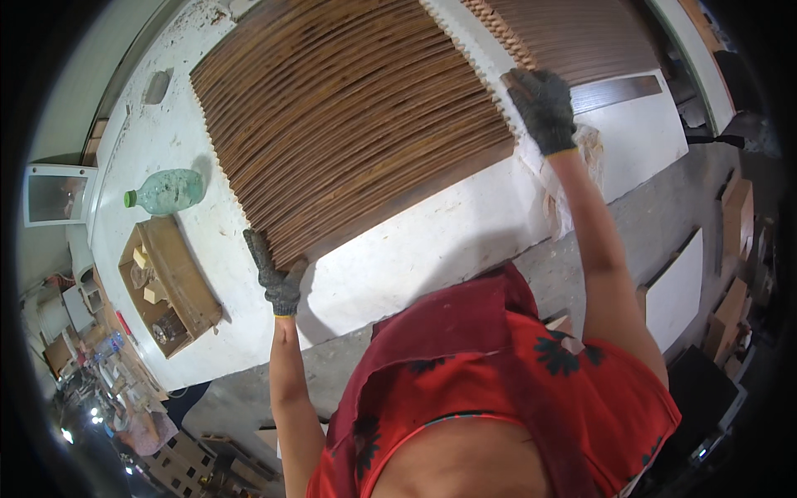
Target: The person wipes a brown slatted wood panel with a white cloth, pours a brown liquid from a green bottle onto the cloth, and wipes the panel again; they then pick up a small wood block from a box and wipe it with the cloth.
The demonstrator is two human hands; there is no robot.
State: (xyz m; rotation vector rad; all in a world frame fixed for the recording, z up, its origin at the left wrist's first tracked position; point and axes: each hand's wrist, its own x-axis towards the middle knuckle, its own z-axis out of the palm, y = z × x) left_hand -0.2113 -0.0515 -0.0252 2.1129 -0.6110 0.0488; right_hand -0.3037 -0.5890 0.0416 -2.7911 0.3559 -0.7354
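Observation:
A broad set of dark brown wooden slats (357, 124) lies side by side on a white worktable, with pale toothed ends along both sides. My left hand (281, 278), in a dark grey work glove, is at its near left corner. The fingers stretch along the slat ends, and the thumb stands apart at the near edge. In a matching glove, my right hand (544, 108) rests between this set's right end and a second set of brown slats (581, 37). Its fingers look bent and are partly hidden, so their grip is unclear.
Left on the table (398, 249) are a greenish plastic bottle (170, 192) lying down and an open cardboard box (187, 282) with small wood blocks. Crumpled clear plastic (588, 158) hangs at the near edge below my right hand. Boards (677, 286) stand on the floor at right.

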